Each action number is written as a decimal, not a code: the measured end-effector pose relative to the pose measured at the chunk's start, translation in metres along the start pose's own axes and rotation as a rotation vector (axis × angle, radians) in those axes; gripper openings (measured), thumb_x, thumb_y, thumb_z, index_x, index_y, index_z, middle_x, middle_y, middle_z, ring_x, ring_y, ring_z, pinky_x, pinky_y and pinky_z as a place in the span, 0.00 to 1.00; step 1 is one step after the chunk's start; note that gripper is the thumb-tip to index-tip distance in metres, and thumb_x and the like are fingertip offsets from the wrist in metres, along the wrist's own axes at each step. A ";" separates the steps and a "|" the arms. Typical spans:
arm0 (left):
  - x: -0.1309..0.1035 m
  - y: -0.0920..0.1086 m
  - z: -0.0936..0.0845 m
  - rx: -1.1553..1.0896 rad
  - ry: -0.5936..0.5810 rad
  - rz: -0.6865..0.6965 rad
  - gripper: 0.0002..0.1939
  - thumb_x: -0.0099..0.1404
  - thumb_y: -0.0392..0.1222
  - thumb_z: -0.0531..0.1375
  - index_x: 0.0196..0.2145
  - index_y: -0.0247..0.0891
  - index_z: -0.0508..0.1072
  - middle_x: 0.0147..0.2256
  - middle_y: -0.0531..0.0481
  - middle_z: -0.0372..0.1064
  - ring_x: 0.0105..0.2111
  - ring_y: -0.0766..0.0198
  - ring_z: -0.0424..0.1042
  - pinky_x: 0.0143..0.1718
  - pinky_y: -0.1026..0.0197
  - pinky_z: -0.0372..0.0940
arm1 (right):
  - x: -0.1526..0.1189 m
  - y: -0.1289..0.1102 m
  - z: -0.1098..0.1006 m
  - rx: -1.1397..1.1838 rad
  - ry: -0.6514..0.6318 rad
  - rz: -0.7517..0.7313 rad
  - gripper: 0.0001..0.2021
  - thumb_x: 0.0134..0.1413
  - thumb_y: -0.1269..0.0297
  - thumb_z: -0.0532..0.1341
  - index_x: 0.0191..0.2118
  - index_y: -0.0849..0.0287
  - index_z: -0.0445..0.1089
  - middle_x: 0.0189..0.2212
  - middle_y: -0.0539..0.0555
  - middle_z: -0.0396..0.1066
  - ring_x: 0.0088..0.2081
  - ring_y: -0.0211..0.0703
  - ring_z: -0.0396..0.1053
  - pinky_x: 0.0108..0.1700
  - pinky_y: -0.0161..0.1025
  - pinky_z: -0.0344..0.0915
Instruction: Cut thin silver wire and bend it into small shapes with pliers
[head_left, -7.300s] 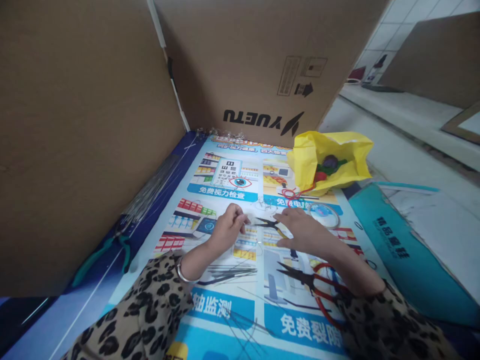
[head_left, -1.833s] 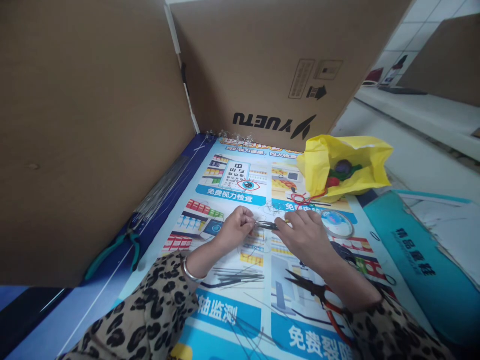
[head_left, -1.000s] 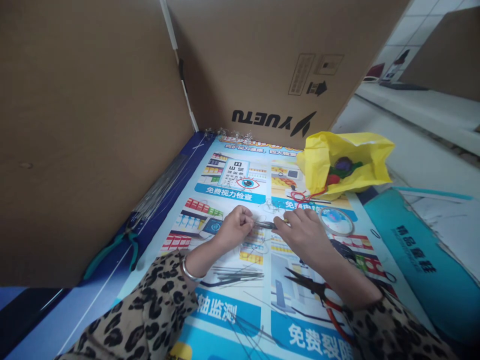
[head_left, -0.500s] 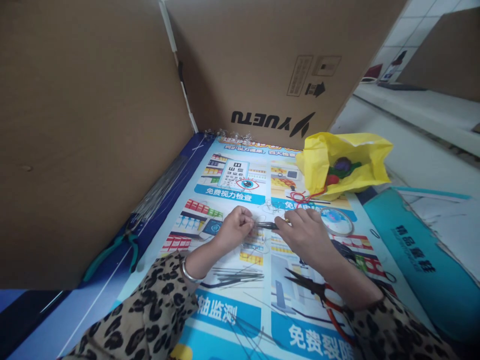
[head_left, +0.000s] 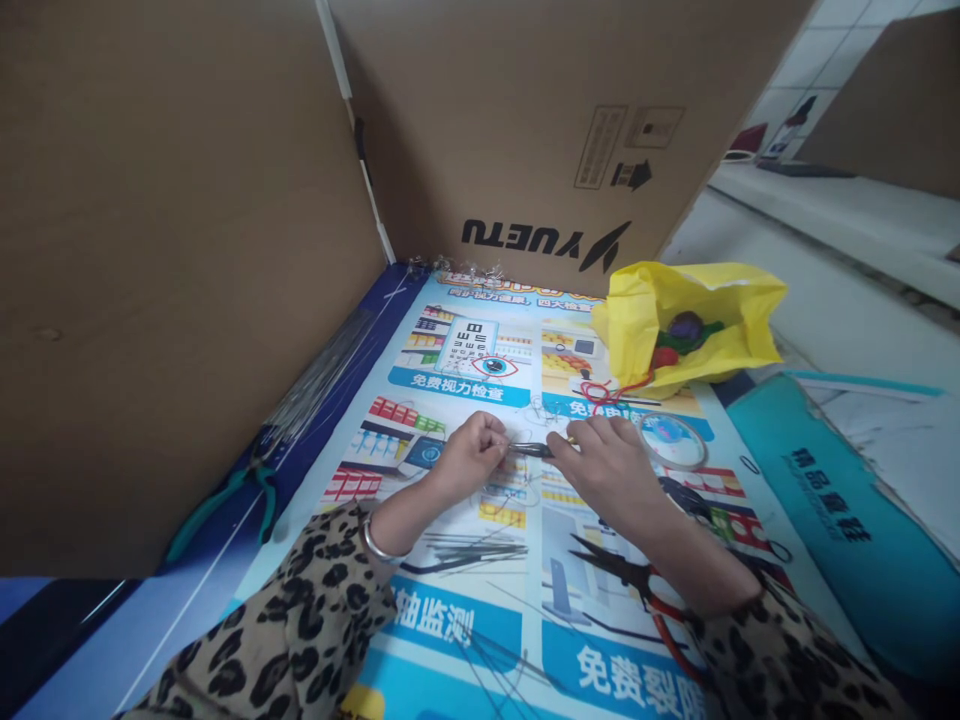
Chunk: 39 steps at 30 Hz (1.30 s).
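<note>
My right hand [head_left: 604, 465] is wrapped round the handles of small pliers [head_left: 532, 450], whose dark jaws point left. At the tip of the jaws, my left hand [head_left: 476, 455] pinches a thin wire, only part of which shows. Both hands are raised over the printed sheet, close together. Short cut wires [head_left: 480, 550] lie in front of my left hand, and longer thin wires [head_left: 495, 660] lie nearer to me. Scissors [head_left: 637, 580] with red handles rest open beneath my right forearm.
Cardboard walls [head_left: 525, 120] stand behind and at the left. A yellow bag [head_left: 630, 330] holds coloured balls, with a roll of clear tape [head_left: 675, 442] nearby. Green-handled pliers [head_left: 262, 500] and a wire bundle [head_left: 319, 380] lie left; a teal box [head_left: 840, 530] lies right.
</note>
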<state>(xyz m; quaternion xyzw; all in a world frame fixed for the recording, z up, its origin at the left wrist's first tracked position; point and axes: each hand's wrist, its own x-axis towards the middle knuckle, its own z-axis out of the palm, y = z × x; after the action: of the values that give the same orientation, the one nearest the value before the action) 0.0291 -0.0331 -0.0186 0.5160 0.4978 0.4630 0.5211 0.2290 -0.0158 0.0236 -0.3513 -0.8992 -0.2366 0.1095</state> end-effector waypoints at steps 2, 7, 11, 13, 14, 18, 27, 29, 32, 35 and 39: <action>0.000 -0.001 -0.001 0.018 0.000 0.014 0.08 0.56 0.38 0.57 0.33 0.38 0.60 0.23 0.56 0.66 0.21 0.70 0.66 0.24 0.68 0.59 | 0.000 0.000 -0.001 -0.009 -0.013 -0.004 0.05 0.53 0.68 0.56 0.36 0.56 0.68 0.28 0.54 0.64 0.34 0.45 0.55 0.38 0.43 0.44; 0.000 -0.003 -0.002 0.077 -0.003 0.039 0.07 0.56 0.38 0.57 0.33 0.38 0.60 0.23 0.56 0.66 0.22 0.70 0.66 0.25 0.68 0.58 | 0.001 -0.001 -0.003 -0.016 -0.035 -0.020 0.06 0.53 0.67 0.56 0.37 0.56 0.67 0.28 0.54 0.64 0.34 0.44 0.54 0.38 0.43 0.44; 0.000 -0.001 0.000 0.081 -0.013 0.029 0.07 0.57 0.37 0.55 0.33 0.39 0.59 0.22 0.56 0.65 0.21 0.70 0.65 0.23 0.68 0.59 | 0.001 -0.001 -0.003 -0.011 -0.047 -0.022 0.06 0.53 0.68 0.56 0.37 0.56 0.68 0.28 0.54 0.64 0.34 0.45 0.54 0.38 0.44 0.44; 0.000 0.000 0.000 0.076 -0.012 0.021 0.07 0.56 0.37 0.55 0.33 0.39 0.59 0.22 0.57 0.64 0.20 0.70 0.65 0.23 0.68 0.59 | 0.002 -0.001 -0.003 -0.009 -0.051 -0.018 0.05 0.53 0.67 0.56 0.36 0.56 0.68 0.28 0.54 0.64 0.34 0.45 0.54 0.38 0.44 0.44; -0.001 0.000 0.001 0.076 -0.011 0.018 0.07 0.56 0.36 0.55 0.33 0.39 0.58 0.22 0.57 0.64 0.21 0.70 0.65 0.22 0.68 0.59 | 0.002 -0.001 -0.003 -0.008 -0.052 -0.018 0.05 0.53 0.67 0.56 0.36 0.56 0.68 0.28 0.54 0.64 0.34 0.45 0.54 0.38 0.44 0.44; 0.000 0.001 0.000 0.078 -0.014 0.013 0.06 0.56 0.36 0.54 0.33 0.38 0.59 0.23 0.56 0.64 0.21 0.70 0.65 0.23 0.68 0.60 | 0.002 -0.001 -0.001 -0.005 -0.055 -0.022 0.05 0.53 0.67 0.56 0.36 0.56 0.68 0.28 0.53 0.64 0.34 0.44 0.54 0.38 0.43 0.43; 0.000 -0.003 -0.001 0.128 -0.007 0.039 0.06 0.56 0.36 0.55 0.33 0.38 0.60 0.22 0.56 0.64 0.21 0.71 0.65 0.24 0.68 0.59 | 0.001 -0.001 -0.001 0.002 -0.064 -0.021 0.04 0.53 0.67 0.57 0.35 0.56 0.67 0.28 0.52 0.63 0.34 0.44 0.54 0.37 0.43 0.43; 0.000 -0.002 -0.002 0.129 -0.010 0.036 0.06 0.56 0.36 0.55 0.33 0.38 0.60 0.23 0.56 0.64 0.22 0.71 0.65 0.24 0.68 0.59 | 0.001 0.000 -0.001 -0.004 -0.065 -0.019 0.04 0.53 0.66 0.57 0.35 0.56 0.67 0.28 0.52 0.64 0.34 0.44 0.55 0.38 0.43 0.43; 0.001 0.000 -0.003 0.103 -0.043 0.018 0.07 0.55 0.35 0.55 0.33 0.38 0.60 0.23 0.56 0.64 0.22 0.71 0.65 0.24 0.68 0.59 | 0.002 0.000 -0.002 0.002 -0.067 -0.011 0.05 0.54 0.63 0.57 0.36 0.55 0.67 0.28 0.52 0.64 0.35 0.44 0.55 0.38 0.43 0.43; 0.003 0.001 -0.004 0.065 -0.088 0.002 0.08 0.55 0.33 0.54 0.34 0.38 0.59 0.25 0.56 0.64 0.22 0.71 0.65 0.24 0.68 0.60 | 0.003 0.003 -0.006 0.031 -0.071 -0.016 0.07 0.54 0.59 0.56 0.36 0.55 0.67 0.29 0.53 0.64 0.35 0.44 0.55 0.39 0.42 0.43; 0.004 -0.001 -0.005 0.068 -0.131 0.016 0.08 0.56 0.32 0.53 0.34 0.38 0.57 0.25 0.56 0.64 0.21 0.72 0.65 0.24 0.68 0.59 | 0.004 0.008 -0.014 0.054 -0.098 -0.030 0.07 0.54 0.59 0.56 0.36 0.55 0.67 0.30 0.53 0.64 0.36 0.45 0.55 0.40 0.43 0.44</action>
<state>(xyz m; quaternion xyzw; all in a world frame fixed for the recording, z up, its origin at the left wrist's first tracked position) 0.0247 -0.0288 -0.0194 0.5665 0.4742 0.4150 0.5310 0.2318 -0.0153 0.0396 -0.3457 -0.9148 -0.1966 0.0712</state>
